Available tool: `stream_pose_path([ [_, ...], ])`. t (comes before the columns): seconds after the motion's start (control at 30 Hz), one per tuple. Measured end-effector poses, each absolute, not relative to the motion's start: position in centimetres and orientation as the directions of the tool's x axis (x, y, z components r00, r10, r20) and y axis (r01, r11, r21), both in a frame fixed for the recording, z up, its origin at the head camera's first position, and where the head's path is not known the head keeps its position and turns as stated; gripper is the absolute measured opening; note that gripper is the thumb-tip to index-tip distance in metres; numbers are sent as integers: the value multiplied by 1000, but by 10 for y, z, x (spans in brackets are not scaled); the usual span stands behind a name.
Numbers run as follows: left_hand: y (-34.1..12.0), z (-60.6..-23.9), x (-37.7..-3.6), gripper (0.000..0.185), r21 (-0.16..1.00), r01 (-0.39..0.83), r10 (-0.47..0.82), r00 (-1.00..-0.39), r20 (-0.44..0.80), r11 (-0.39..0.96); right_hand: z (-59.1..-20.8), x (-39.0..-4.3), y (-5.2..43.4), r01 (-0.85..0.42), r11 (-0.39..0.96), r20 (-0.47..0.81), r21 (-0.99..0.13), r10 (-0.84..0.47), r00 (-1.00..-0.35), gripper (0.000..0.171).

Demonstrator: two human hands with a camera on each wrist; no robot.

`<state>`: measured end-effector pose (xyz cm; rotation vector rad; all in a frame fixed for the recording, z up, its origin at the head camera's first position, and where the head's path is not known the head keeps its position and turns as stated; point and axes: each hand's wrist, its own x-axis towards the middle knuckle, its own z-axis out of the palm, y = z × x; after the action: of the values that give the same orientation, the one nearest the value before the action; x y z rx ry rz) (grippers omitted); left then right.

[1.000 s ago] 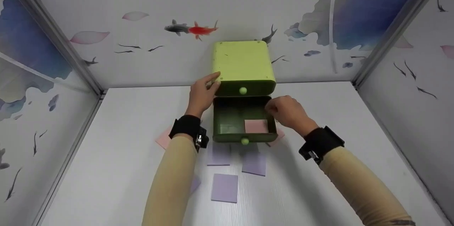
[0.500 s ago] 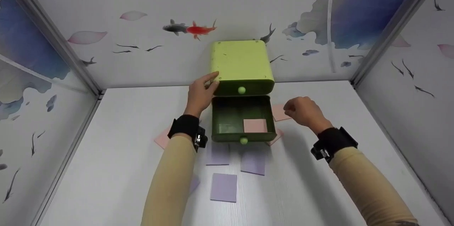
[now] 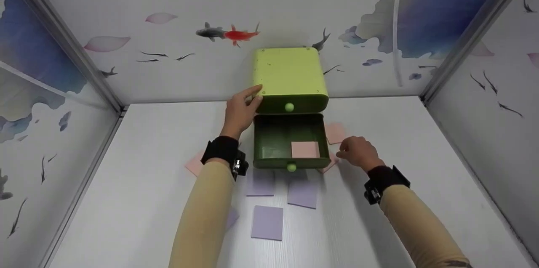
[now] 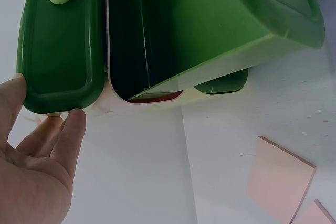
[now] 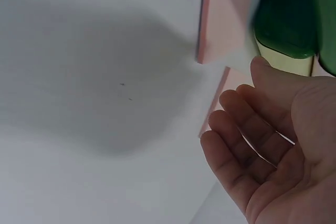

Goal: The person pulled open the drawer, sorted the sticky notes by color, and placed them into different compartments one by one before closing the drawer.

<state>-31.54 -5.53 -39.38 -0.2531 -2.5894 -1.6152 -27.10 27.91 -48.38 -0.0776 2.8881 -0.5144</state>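
A yellow-green drawer box [image 3: 290,72] stands against the back wall, its lower drawer [image 3: 273,135] pulled out and its upper drawer [image 3: 309,104] pushed in. My left hand [image 3: 240,112] grips the box's upper left front corner, with thumb and fingers on its edges. Inside the lower drawer, at its front right, lies a flat pink square piece [image 3: 305,149]. My right hand [image 3: 359,151] hovers right of the drawer, fingers loosely bent with nothing in them. Beside it are a pink piece [image 3: 335,132] and another pink piece [image 3: 329,163], partly behind the drawer.
Several flat purple pieces lie in front of the drawer, among them a single purple piece [image 3: 267,223] nearest me. Pink pieces [image 4: 281,179] lie left of the drawer, partly behind my left arm. Printed panels [image 3: 168,74] enclose the white table [image 3: 143,175].
My right hand has left the drawer's right side, moved right, then come down toward me beside the lower pink piece. My left hand stays on the box's corner.
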Motion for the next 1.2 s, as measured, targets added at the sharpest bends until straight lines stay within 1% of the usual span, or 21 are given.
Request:
stream_pose_path([
  [0.2, -56, -394, -315, 38, 891, 175, 95, -984, 149, 420, -505, -273, 274, 46, 931, -220, -361, -38, -975, 35],
  [0.47, -55, -395, -315, 38, 891, 184, 103, -982, 155, 415, -520, -272, 272, 57, 934, -211, -354, -20, -977, 36],
  [0.63, -55, -394, -315, 38, 890, 181, 100, -983, 152, 419, -520, -273, 273, 53, 932, -215, -358, -27, -976, 37],
  [0.93, -56, -392, -313, 38, 900, 177, 106, -984, 147, 399, -512, -275, 279, 71, 924, -270, -377, -36, -962, 31],
  [1.1, -56, -393, -314, 38, 895, 178, 100, -984, 150, 408, -513, -277, 273, 70, 923, -260, -378, -33, -965, 36],
  [1.2, -55, -393, -314, 39, 894, 177, 99, -984, 149, 411, -516, -277, 268, 62, 931, -256, -360, -35, -966, 40],
])
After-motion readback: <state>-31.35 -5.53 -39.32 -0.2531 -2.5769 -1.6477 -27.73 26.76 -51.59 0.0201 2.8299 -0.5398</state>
